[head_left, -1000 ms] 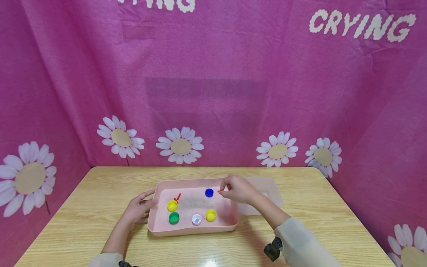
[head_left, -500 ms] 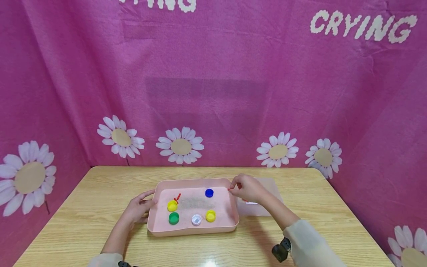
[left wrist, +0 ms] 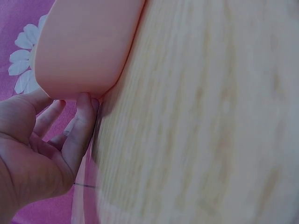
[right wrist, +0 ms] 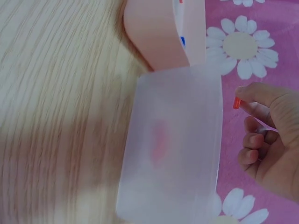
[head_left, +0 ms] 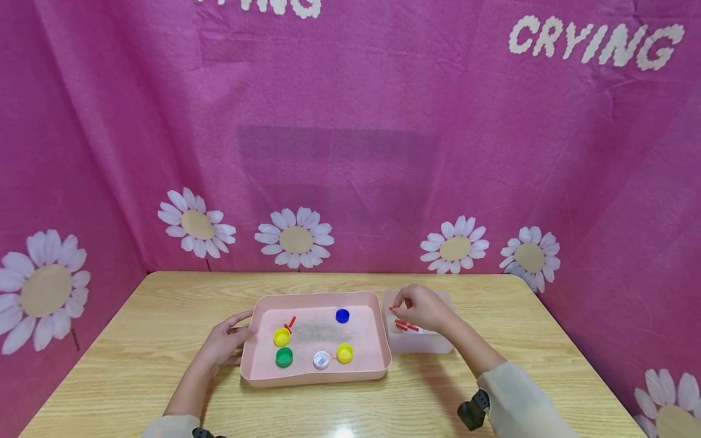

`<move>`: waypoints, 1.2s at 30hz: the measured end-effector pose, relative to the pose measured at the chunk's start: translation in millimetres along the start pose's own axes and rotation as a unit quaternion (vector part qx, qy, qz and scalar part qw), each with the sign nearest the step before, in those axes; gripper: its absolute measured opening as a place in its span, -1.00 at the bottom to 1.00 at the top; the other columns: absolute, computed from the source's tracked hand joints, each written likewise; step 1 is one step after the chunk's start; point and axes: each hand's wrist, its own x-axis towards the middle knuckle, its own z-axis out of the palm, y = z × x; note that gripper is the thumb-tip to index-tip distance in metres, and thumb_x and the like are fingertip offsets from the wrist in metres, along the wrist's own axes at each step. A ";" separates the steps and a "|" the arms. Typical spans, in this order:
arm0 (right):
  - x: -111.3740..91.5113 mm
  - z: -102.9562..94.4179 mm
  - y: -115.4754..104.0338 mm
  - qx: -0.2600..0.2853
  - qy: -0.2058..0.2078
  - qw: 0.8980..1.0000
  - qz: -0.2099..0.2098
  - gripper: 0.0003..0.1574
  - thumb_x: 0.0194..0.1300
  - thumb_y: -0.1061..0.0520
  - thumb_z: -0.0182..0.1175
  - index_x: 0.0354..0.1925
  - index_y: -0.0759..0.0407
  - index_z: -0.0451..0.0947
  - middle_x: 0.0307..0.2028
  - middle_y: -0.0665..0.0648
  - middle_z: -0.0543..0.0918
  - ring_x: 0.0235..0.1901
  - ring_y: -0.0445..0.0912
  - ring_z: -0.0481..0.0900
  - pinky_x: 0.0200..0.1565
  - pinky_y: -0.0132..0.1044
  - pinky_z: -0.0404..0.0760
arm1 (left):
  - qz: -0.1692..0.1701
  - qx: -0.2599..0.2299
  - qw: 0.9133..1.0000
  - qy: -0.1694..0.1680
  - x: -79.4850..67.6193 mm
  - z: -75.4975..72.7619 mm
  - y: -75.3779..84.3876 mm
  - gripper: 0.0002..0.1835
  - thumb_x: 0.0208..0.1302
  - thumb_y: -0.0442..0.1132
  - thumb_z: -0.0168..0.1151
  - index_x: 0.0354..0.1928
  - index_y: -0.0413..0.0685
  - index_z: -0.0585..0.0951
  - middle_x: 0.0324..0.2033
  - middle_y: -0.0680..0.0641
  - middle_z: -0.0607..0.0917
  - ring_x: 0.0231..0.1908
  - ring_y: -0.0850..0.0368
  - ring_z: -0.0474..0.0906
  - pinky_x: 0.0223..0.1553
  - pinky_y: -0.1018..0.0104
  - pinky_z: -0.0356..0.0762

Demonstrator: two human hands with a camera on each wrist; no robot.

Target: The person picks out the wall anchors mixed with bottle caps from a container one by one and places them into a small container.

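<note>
Red stick [right wrist: 237, 103] pinched in your right hand [head_left: 419, 305] over the frosted box [head_left: 421, 345], head view's lower right; your left hand [head_left: 223, 342] has fingers gripping the pink tray [head_left: 314, 381].

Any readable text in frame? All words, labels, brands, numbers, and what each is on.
"CRYING": white letters on the pink curtain, upper right of the head view.
"NG": same curtain, upper left, tops cut off by the frame edge; the letters before it are too cropped to read.
White cap: a greyish mark, too small to tell whether it is text.
No readable text in either wrist view.
</note>
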 end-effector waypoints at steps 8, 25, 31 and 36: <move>-3.3 -1.0 15.2 0.005 -0.003 1.000 0.026 -0.92 0.06 0.16 0.29 -0.51 0.10 0.59 -0.69 -0.06 0.36 -0.59 -0.21 0.28 -0.53 -0.40 0.28 | 0.004 -0.003 1.000 -0.003 0.1 -0.4 -0.8 -0.42 0.35 -0.15 0.07 0.36 -0.11 0.23 0.19 -0.46 0.37 -0.14 0.05 0.58 -0.28 0.06 0.67; -6.0 9.1 41.4 0.001 0.004 0.997 0.079 -0.91 0.08 0.21 0.26 -0.52 0.18 0.57 -0.68 -0.03 0.39 -0.60 -0.19 0.29 -0.52 -0.37 0.29 | 0.004 -0.018 1.000 -0.001 1.8 -0.2 -3.2 -0.42 0.34 -0.17 0.08 0.36 -0.10 0.24 0.19 -0.42 0.41 -0.28 0.15 0.59 -0.38 0.18 0.66; -4.6 16.5 44.7 -0.024 0.001 0.996 0.091 -0.88 0.06 0.24 0.26 -0.56 0.18 0.54 -0.64 -0.01 0.48 -0.59 -0.19 0.35 -0.52 -0.39 0.36 | 0.006 -0.014 1.000 -0.001 2.7 -0.2 -2.9 -0.41 0.33 -0.15 0.10 0.36 -0.09 0.24 0.17 -0.41 0.43 -0.28 0.16 0.59 -0.39 0.19 0.66; -3.7 19.9 44.9 -0.032 0.009 0.994 0.108 -0.89 0.04 0.25 0.26 -0.57 0.20 0.54 -0.60 0.02 0.53 -0.56 -0.17 0.38 -0.49 -0.36 0.39 | 0.006 -0.016 1.000 0.000 3.3 -0.1 -3.9 -0.42 0.33 -0.17 0.09 0.36 -0.09 0.25 0.14 -0.40 0.45 -0.30 0.17 0.58 -0.39 0.18 0.66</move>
